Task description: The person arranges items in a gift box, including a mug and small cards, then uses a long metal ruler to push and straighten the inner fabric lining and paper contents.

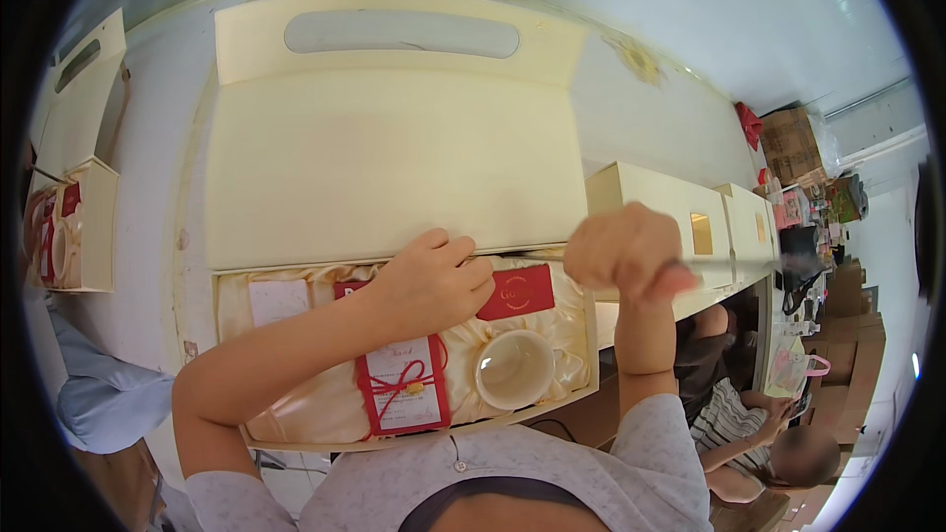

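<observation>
A cream gift box (591, 340) lies open before me, its cut-out lid (399, 155) folded back. Over the box's back edge, near the lid hinge, rests my left hand (436, 281) with curled fingers; whatever is under them is hidden. Just right of those fingers lies a red card (521, 290) on the satin lining (473, 373). My right hand (628, 247), blurred and fist-like, is above the back right corner; its contents are unclear. A white ceramic cup (515, 369) sits in the lining. To its left is a red-bordered paper tied with red cord (406, 399).
Cream boxes (658, 214) stand to the right. Another open box (96, 229) is at far left, with part of a person's hand (33, 225) beside it. A seated person (739, 428) is at lower right. Cardboard boxes (850, 355) are stacked behind that person.
</observation>
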### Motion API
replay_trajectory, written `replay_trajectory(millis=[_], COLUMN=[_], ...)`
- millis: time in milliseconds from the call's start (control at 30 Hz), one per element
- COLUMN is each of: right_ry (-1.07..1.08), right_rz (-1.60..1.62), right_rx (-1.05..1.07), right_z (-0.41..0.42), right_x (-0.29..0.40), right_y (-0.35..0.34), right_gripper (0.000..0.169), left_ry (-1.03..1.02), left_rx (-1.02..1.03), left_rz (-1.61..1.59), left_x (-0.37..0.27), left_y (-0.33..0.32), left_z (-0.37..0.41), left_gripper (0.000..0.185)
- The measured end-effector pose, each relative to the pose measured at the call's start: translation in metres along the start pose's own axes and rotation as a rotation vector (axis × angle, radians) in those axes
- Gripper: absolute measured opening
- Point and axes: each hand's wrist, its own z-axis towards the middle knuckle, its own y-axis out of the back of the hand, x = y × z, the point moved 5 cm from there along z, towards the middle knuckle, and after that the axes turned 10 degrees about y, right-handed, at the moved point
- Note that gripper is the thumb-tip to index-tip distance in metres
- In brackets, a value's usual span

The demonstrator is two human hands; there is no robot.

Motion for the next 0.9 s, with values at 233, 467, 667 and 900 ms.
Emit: replay_trajectory(millis=[233, 467, 667, 900], right_ry=[0.152, 0.536, 0.656, 0.757], right_rz=[0.115, 0.171, 0.192, 0.218], right_rx=[-0.125, -0.477, -0.588, -0.653], right_z=[-0.001, -0.037, -0.090, -0.131], right_x=[0.032, 0.116, 0.135, 0.147], right_y=[0.031, 0.045, 0.029, 0.010], right_gripper=[0.062, 0.051, 0.047, 0.047], left_ry=[0.045, 0.048, -0.071, -0.190], left_rx=[-0.004, 0.102, 0.104, 0.033], left_rz=[-0.059, -0.126, -0.097, 0.065], left_x=[0.002, 0.015, 0.007, -0.008], left_y=[-0.004, -0.005, -0.022, -0.035], left_z=[0.001, 0.023, 0.051, 0.060], left_gripper=[0.006, 0.013, 0.012, 0.006])
